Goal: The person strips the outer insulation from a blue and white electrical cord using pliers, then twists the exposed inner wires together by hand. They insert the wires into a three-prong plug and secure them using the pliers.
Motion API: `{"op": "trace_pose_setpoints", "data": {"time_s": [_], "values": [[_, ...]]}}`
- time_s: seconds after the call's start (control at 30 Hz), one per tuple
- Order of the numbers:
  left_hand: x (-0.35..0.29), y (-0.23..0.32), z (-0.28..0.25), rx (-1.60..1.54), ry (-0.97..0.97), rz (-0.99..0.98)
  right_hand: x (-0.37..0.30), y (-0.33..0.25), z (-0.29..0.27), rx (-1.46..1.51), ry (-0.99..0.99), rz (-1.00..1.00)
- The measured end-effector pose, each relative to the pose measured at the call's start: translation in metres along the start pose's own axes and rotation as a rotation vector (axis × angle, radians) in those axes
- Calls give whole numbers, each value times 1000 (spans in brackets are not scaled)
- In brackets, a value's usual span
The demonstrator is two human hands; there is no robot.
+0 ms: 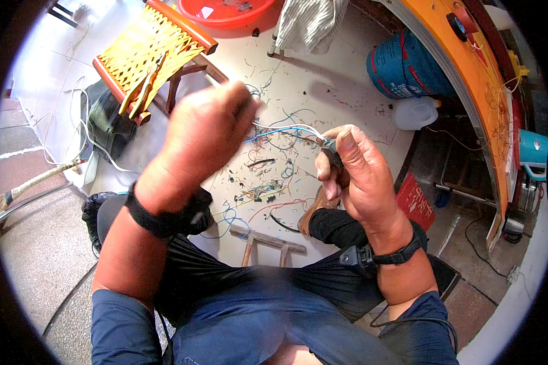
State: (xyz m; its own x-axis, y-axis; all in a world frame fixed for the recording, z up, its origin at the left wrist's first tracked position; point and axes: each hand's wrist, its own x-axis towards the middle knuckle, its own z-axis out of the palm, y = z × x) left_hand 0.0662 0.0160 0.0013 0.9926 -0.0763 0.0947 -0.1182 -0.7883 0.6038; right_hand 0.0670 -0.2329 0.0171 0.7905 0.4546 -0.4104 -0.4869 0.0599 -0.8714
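My left hand [210, 134] is raised in front of me, its fingers curled closed and slightly blurred. A white wire [286, 126] runs from its fingertips across to my right hand [362, 173]. Between thumb and fingers, my right hand pinches a small dark part [331, 152] where the wires come together; its kind is mostly hidden by the fingers. A blue wire [280, 130] also leaves this part toward the left, its far end near my left hand. Both wrists wear black straps.
Wire scraps [262, 188] litter the pale floor below. A woven folding stool [149, 55] carries pliers [145, 91] at the left. At the back is a red basin [225, 18]. A blue bucket [405, 67], a white jug [415, 114] and an orange tabletop [463, 67] stand right.
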Motion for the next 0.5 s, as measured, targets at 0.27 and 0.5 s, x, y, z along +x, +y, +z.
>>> {"op": "trace_pose_setpoints", "data": {"time_s": [0.27, 0.5], "values": [[40, -155, -78, 528, 203, -185, 0, -8, 1, 71, 20, 56], [18, -209, -65, 418, -37, -501, 1, -10, -1, 174, 39, 71]]}}
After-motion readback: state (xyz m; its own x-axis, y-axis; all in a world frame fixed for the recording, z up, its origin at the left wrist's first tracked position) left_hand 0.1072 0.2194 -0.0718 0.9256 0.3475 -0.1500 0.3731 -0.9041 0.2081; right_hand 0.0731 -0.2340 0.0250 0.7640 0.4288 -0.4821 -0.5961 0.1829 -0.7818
